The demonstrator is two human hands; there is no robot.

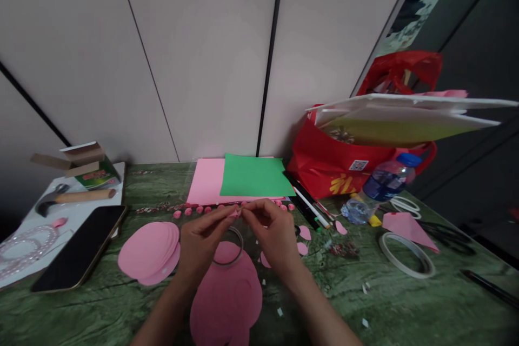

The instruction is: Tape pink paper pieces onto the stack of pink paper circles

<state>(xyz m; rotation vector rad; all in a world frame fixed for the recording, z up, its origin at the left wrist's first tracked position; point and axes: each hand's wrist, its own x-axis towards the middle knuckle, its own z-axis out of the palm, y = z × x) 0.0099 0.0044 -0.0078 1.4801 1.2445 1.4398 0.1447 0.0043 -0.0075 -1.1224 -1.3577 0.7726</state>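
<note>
Thumb and fingers of my left hand (200,235) pinch a small pink paper piece (234,213) above the table. My right hand (273,230) meets it from the other side, its fingertips closed at the paper's edge; what they pinch is too small to make out. Below my hands, a roll of tape (242,246) lies on a large rounded pink paper cut-out (227,297). A stack of pink paper rounds (144,251) is left of my left hand. Behind my fingers runs a row of small pink paper rolls (207,210), partly hidden.
Green paper (255,175) lies on pink sheets at the back. Left are a phone (81,248), a hammer (85,195) and a small box (95,170). A red bag (320,157), tilted bottle (381,186), another tape roll (406,255) and pink paper petals (305,233) are right.
</note>
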